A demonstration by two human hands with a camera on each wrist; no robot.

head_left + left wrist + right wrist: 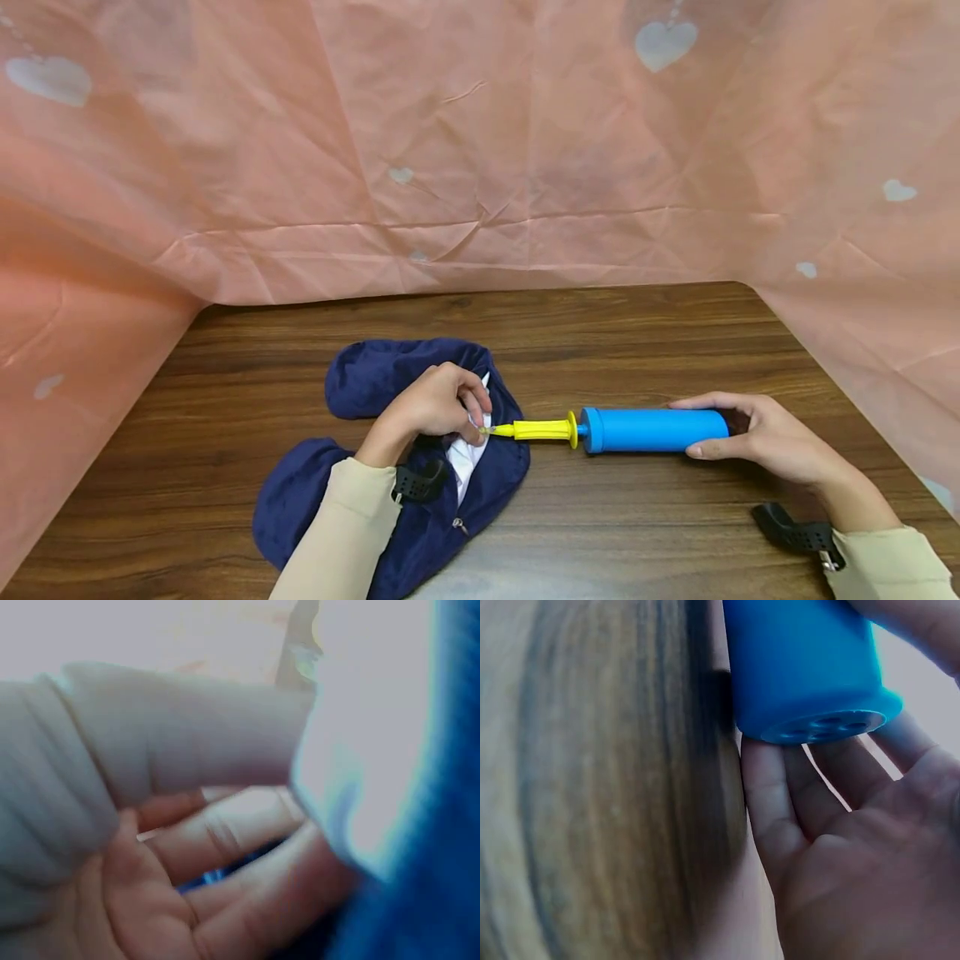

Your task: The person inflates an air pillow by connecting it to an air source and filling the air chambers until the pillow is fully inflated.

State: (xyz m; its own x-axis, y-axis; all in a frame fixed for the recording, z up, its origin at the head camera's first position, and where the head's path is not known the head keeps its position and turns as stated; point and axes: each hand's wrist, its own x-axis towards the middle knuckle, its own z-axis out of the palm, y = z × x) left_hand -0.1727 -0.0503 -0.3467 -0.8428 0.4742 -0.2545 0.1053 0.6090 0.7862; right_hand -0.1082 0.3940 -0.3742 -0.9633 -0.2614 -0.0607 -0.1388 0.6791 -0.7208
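Note:
A navy U-shaped neck pillow (pixel 495 483) lies with its zipped side open, showing a white inner lining (pixel 463 467). At that opening my left hand (pixel 442 404) pinches a small clear valve (pixel 485 431), where the yellow nozzle end of a hand pump (pixel 656 430) meets it. In the left wrist view, the thumb and fingers sit against the white lining (pixel 367 712); blur hides the exact hold. My right hand (pixel 772 442) grips the far right end of the pump's blue barrel, thumb on the near side. The right wrist view shows the barrel's holed end cap (pixel 825 726).
The brown wood-grain table (pixel 600 342) lies under everything. A pink cloth with pale hearts (pixel 525 150) surrounds it at the back and both sides. A zipper pull (pixel 460 525) hangs at the pillow's near edge. Black straps (pixel 798 533) are on both wrists.

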